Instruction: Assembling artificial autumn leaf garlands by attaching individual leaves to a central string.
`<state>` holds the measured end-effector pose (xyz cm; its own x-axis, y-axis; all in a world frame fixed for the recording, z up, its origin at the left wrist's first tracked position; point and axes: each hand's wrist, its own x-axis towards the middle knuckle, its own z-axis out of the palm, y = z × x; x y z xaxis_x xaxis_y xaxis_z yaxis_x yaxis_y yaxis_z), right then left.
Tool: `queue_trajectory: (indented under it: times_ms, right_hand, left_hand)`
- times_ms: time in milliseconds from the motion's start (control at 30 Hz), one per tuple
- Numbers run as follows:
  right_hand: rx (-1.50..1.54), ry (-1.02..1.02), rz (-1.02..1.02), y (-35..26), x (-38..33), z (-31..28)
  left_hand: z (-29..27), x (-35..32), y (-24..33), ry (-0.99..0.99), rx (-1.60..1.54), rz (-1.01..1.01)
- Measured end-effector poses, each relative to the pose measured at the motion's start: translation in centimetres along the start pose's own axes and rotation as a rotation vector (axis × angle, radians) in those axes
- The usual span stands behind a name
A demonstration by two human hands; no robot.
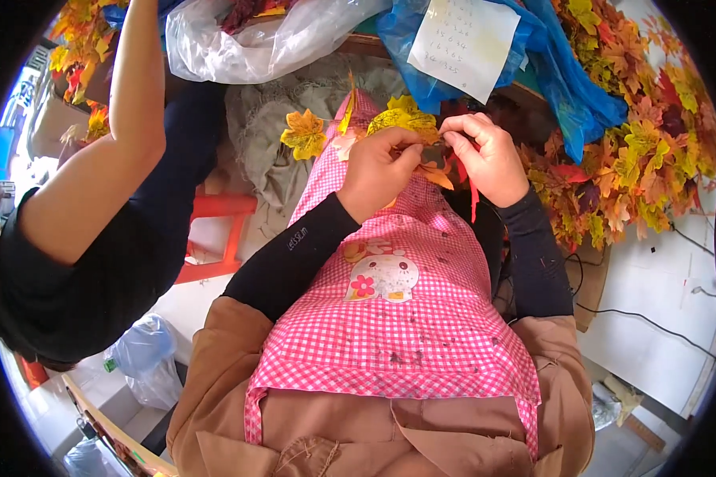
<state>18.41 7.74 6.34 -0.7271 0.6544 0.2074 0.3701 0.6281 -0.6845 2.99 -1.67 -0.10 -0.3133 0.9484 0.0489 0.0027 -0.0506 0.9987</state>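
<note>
My left hand (380, 172) is closed in a pinch on a spray of artificial maple leaves over my lap. An orange-yellow leaf (305, 133) sticks out to its left, a yellow leaf (406, 118) lies just beyond the fingers, and an orange leaf (435, 175) hangs below them. Close by on the right, my right hand (489, 161) pinches thumb against forefinger; what lies between those fingertips is too small to make out. Thin red strips (474, 199) hang beside the right hand. Under both hands spreads a pink checked apron (422, 334).
Heaps of artificial autumn leaves (644, 151) rise on the right. Ahead lie a clear plastic bag (254, 48), a blue bag (569, 87) and a handwritten paper (465, 44). A co-worker's arm (95, 187) is at left, near a red stool (219, 238). Black cables (644, 318) cross at right.
</note>
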Motion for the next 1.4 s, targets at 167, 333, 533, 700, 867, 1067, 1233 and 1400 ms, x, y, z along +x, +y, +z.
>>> queue_trajectory:
  times_ms: [167,333,533,700,867,1067,1233,1400]
  right_hand:
    - [0.042,0.017,0.049,-0.2,0.4,0.8]
    - [0.045,0.003,0.053,0.1,0.7,0.9]
    - [-0.046,0.022,-0.041,0.4,0.8,0.8]
    - [-0.111,0.022,-0.088,0.4,0.7,0.7]
    - [-0.106,0.054,-0.084,0.7,0.6,0.8]
    - [-0.245,0.011,-0.135,0.9,0.6,0.8]
    - [-0.396,0.029,-0.207,0.8,0.5,1.8]
    - [-0.203,0.038,-0.188,1.8,0.5,2.7]
  left_hand:
    - [0.3,0.0,-0.5,0.052,-0.032,0.138]
    - [0.3,0.2,-0.5,0.048,-0.046,0.157]
    - [0.3,0.4,-0.6,0.044,0.032,0.178]
    - [0.3,0.4,-0.6,0.045,0.006,0.164]
    - [0.5,0.4,-0.7,0.04,-0.049,0.133]
    - [0.5,0.8,-1.2,0.026,-0.002,0.132]
    - [0.9,0.8,-1.3,0.043,-0.033,0.122]
    - [0.5,0.4,-2.1,0.088,0.127,0.146]
